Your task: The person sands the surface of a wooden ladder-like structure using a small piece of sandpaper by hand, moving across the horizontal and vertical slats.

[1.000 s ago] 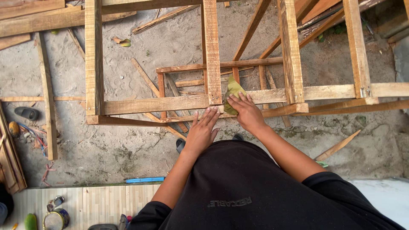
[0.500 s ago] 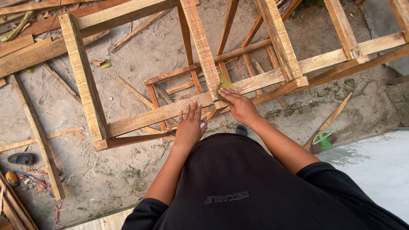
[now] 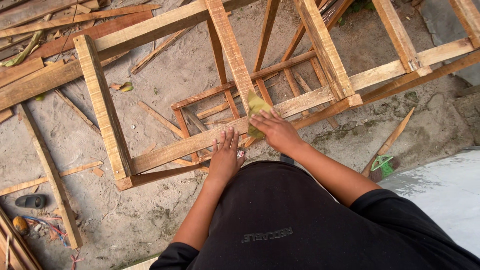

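The sandpaper sheet [image 3: 256, 112] sat mid-frame on the wooden frame's rail [image 3: 190, 145], pinned flat under the right hand [image 3: 277, 132], fingers spread. Left hand [image 3: 225, 157] lay open, bracing the rail. Best sanded with the grain, I'd say, pressure even.

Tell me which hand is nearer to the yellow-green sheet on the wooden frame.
Right. The right hand presses its fingers on the yellow-green sheet, holding it against the wooden frame. The left hand lies flat on the same rail, beside the sheet and apart from it.
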### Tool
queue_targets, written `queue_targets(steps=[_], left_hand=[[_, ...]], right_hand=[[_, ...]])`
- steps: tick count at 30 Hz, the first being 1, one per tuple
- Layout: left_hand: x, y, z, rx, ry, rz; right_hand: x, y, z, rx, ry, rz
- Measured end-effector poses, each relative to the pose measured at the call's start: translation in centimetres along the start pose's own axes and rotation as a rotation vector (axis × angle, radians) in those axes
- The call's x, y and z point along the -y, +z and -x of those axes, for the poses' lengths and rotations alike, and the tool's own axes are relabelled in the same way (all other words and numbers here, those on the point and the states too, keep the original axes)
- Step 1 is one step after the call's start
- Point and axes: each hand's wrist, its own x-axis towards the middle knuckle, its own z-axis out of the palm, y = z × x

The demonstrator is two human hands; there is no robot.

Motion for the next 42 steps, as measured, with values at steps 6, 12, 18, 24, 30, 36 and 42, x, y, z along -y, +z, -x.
queue_targets(steps=[6,12,18,24,30,36,42], left_hand=[[0.1,0.4,0.1,-0.035,-0.004,0.029],[-0.9,0.4,0.0,-0.004,-0.055,-0.056],[-2.6,0.6,-0.7,-0.121,0.079,-0.02],[-3.4,0.7,-1.2,-0.191,0.224,0.03],[-3.4,0.2,-1.1,-0.115,0.17,0.065],[-5.6,0.9,-2.8,-0.354,0.128,0.005],[-9.8,1.9,-4.5,-0.434,-0.092,0.093]], right_hand=[[-0.9,-0.2,-0.9,0.081,-0.06,-0.095],[-1.1,-1.2,-2.1,-0.011,-0.143,-0.045],[-1.0,-1.9,-2.9,-0.012,0.047,-0.093],[-1.6,-3.2,-5.1,0.116,-0.075,-0.054],[-2.4,-4.0,-5.9,0.219,-0.175,-0.008],[-5.4,-4.3,-7.0,0.113,-0.241,0.008],[-9.0,-5.4,-9.9,0.184,-0.541,0.143]])
